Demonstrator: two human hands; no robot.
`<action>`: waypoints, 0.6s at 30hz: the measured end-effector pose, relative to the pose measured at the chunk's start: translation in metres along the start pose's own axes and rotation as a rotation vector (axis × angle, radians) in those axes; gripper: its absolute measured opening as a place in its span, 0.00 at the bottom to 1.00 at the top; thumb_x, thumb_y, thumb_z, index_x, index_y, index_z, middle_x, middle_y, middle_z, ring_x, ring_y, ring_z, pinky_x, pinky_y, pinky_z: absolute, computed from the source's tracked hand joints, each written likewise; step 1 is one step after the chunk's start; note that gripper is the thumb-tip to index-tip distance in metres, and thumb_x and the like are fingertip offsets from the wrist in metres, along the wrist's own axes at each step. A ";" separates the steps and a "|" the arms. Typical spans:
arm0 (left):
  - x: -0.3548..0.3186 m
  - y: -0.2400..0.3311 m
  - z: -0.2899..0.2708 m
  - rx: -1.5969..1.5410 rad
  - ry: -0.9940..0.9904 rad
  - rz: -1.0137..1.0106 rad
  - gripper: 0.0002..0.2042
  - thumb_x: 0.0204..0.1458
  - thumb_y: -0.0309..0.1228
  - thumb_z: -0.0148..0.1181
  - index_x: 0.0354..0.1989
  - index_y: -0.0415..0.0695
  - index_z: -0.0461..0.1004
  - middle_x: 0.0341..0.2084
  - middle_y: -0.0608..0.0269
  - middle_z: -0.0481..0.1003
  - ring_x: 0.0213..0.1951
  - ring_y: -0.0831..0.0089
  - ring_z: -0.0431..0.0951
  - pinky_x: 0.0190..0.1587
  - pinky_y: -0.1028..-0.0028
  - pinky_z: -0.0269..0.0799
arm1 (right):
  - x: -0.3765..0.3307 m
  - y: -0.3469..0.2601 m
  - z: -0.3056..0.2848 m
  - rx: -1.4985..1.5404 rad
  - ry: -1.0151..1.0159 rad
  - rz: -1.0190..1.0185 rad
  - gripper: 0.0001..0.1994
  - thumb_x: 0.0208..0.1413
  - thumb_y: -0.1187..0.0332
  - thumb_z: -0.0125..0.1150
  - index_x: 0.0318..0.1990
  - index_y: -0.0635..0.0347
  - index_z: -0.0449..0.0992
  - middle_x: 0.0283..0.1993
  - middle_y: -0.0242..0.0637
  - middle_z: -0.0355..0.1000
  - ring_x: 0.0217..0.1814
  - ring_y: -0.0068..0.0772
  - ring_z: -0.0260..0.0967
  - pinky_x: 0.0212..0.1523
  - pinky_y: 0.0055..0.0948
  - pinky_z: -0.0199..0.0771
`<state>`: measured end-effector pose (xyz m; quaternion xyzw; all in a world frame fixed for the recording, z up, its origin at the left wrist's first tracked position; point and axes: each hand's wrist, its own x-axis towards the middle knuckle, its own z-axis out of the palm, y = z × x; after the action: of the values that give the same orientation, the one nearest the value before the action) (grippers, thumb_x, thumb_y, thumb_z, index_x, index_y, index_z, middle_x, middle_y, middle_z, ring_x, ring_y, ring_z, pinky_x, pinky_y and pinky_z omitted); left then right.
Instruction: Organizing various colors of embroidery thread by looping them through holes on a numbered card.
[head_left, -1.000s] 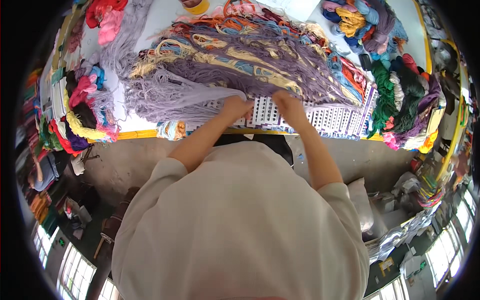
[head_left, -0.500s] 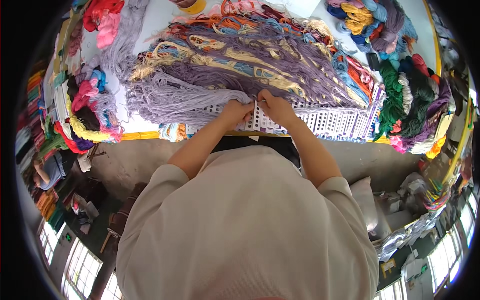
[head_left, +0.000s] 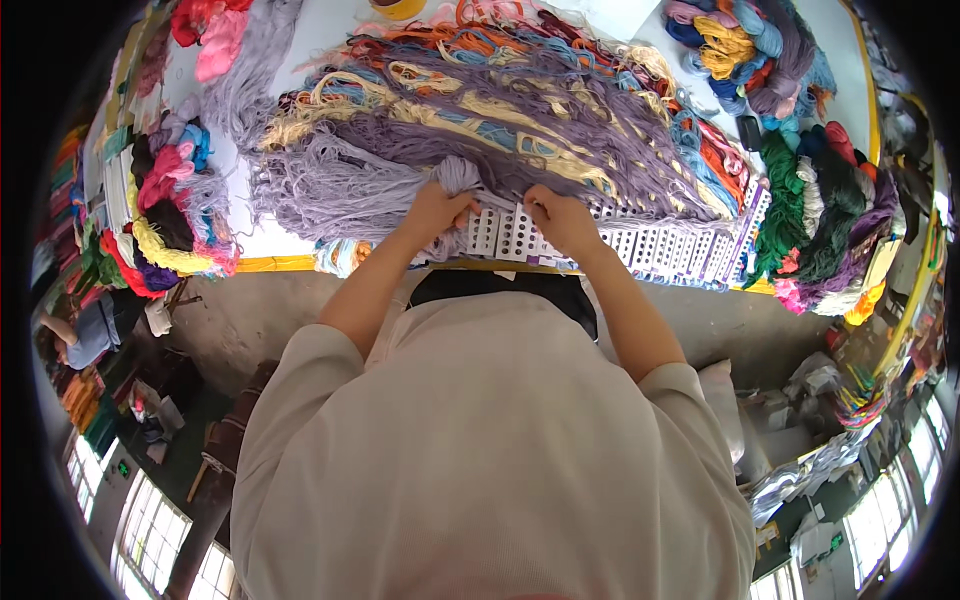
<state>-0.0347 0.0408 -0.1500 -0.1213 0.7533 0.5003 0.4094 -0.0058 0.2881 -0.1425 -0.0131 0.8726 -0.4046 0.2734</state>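
Left hand (head_left: 438, 212), at nine o'clock of the right, is closed around a bundle of lilac yarn (head_left: 458, 176), whose loose mass spreads toward ten o'clock. Right hand (head_left: 564, 222) is curled at the white punched cards (head_left: 515, 236); whether its fingertips pinch a strand cannot be told. Advisable: keep the bundle gathered, work few strands at once, avoid dragging cards, and hold clear of dark purple yarn (head_left: 482, 160) at twelve o'clock.

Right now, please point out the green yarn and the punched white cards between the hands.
Green yarn (head_left: 780, 198): head view, middle of the skein.
Punched white cards (head_left: 514, 238): head view, one card's face.
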 end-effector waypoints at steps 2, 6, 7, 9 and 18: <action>0.002 -0.007 -0.001 -0.144 -0.037 -0.032 0.17 0.55 0.42 0.56 0.26 0.40 0.81 0.09 0.68 0.69 0.11 0.82 0.61 0.15 0.79 0.54 | -0.001 -0.004 0.001 0.039 -0.029 0.026 0.06 0.58 0.60 0.53 0.39 0.48 0.72 0.26 0.41 0.75 0.30 0.49 0.73 0.31 0.43 0.71; -0.004 0.019 0.007 -0.087 -0.014 -0.109 0.16 0.55 0.41 0.58 0.28 0.40 0.80 0.10 0.69 0.67 0.11 0.83 0.59 0.15 0.80 0.51 | 0.000 -0.003 0.001 0.003 -0.032 0.036 0.07 0.58 0.60 0.54 0.40 0.48 0.72 0.25 0.40 0.75 0.29 0.47 0.74 0.31 0.43 0.71; -0.004 0.017 0.009 -0.092 -0.012 -0.108 0.16 0.55 0.41 0.58 0.28 0.40 0.80 0.10 0.69 0.67 0.11 0.83 0.59 0.15 0.80 0.51 | 0.000 -0.004 0.001 0.002 -0.038 0.049 0.07 0.58 0.60 0.54 0.40 0.48 0.72 0.25 0.40 0.75 0.29 0.47 0.74 0.31 0.43 0.71; -0.002 0.016 0.010 -0.012 0.025 -0.164 0.17 0.54 0.43 0.59 0.26 0.41 0.79 0.10 0.67 0.67 0.12 0.84 0.60 0.15 0.80 0.51 | 0.001 -0.005 0.001 -0.001 -0.039 0.062 0.07 0.58 0.60 0.54 0.40 0.48 0.72 0.25 0.40 0.75 0.30 0.47 0.74 0.31 0.43 0.71; -0.016 0.030 0.045 -0.120 -0.316 -0.302 0.15 0.51 0.41 0.57 0.22 0.43 0.79 0.16 0.63 0.73 0.20 0.80 0.67 0.19 0.77 0.57 | 0.006 0.002 -0.001 0.076 -0.082 0.075 0.13 0.55 0.59 0.57 0.44 0.54 0.75 0.27 0.45 0.76 0.30 0.46 0.75 0.34 0.43 0.72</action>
<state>-0.0201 0.0892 -0.1260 -0.1770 0.6221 0.4901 0.5844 -0.0106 0.2889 -0.1460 0.0134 0.8445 -0.4263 0.3240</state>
